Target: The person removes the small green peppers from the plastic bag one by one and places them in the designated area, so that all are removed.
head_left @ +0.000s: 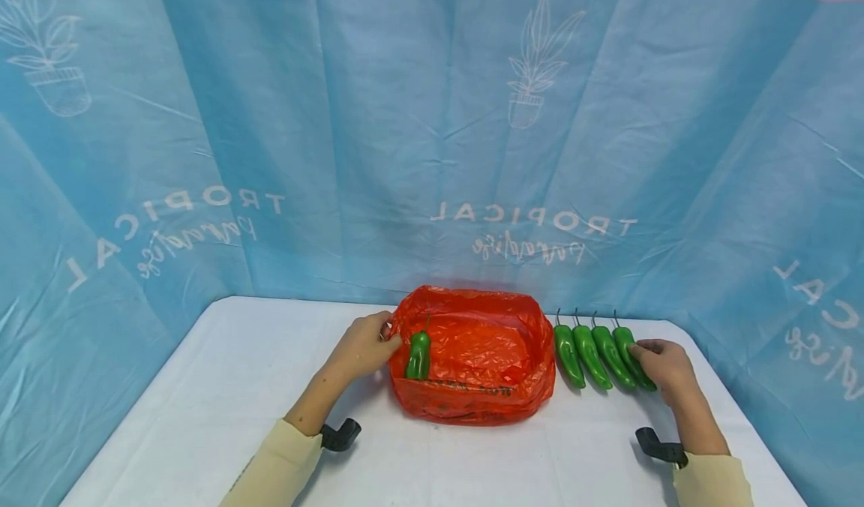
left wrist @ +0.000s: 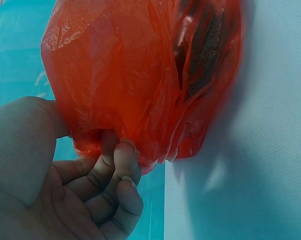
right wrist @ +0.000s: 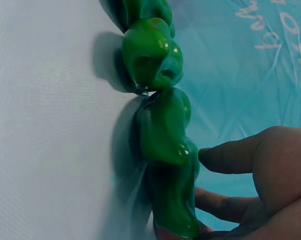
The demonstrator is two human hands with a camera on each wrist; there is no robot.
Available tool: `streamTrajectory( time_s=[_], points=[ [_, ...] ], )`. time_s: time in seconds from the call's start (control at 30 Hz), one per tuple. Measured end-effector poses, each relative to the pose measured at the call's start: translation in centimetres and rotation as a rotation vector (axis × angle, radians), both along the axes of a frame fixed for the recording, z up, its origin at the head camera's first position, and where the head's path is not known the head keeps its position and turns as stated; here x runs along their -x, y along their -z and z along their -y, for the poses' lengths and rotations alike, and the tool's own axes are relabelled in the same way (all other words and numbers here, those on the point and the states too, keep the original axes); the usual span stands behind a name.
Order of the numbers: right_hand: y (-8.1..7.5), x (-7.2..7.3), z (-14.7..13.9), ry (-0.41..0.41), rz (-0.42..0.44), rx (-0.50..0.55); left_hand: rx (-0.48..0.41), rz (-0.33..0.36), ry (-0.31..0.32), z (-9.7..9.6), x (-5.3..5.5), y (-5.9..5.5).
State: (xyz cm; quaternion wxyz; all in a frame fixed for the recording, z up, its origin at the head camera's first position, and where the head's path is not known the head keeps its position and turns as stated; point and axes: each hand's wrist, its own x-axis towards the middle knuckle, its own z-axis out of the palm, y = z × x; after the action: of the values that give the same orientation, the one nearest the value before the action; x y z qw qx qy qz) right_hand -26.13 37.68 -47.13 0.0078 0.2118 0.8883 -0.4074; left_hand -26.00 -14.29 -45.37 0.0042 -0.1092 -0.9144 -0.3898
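A red plastic bag (head_left: pixel 475 409) stands on the table with its mouth spread wide. One green chili pepper (head_left: pixel 419 355) is inside, near its left wall. My left hand (head_left: pixel 364 346) grips the bag's left rim; in the left wrist view its thumb and curled fingers pinch the red plastic (left wrist: pixel 115 65). To the right of the bag, several green peppers lie side by side, stems pointing away. My right hand (head_left: pixel 664 368) is at the rightmost pepper (head_left: pixel 624 338), thumb and fingers about it. In the right wrist view the thumb touches this pepper (right wrist: pixel 173 200), and some fingertips are hidden behind it.
A white cloth covers the table (head_left: pixel 223 387). Blue printed curtains (head_left: pixel 378 132) hang behind it and along both sides. The leftmost pepper (head_left: pixel 568 357) of the row lies close to the bag's right wall. Each wrist wears a black camera strap.
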Motion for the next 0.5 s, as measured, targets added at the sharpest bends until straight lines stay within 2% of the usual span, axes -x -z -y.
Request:
streamTrajectory(
  time_s=[0.33,0.5],
  points=[
    [-1.0,-0.2,0.1,0.026,-0.021,-0.002,-0.006,-0.004,0.003,0.0,0.0,-0.1],
    [-1.6,-0.3,0.4,0.007,-0.034,-0.017,-0.005,-0.004,0.005,0.1,-0.1,-0.3]
  ],
)
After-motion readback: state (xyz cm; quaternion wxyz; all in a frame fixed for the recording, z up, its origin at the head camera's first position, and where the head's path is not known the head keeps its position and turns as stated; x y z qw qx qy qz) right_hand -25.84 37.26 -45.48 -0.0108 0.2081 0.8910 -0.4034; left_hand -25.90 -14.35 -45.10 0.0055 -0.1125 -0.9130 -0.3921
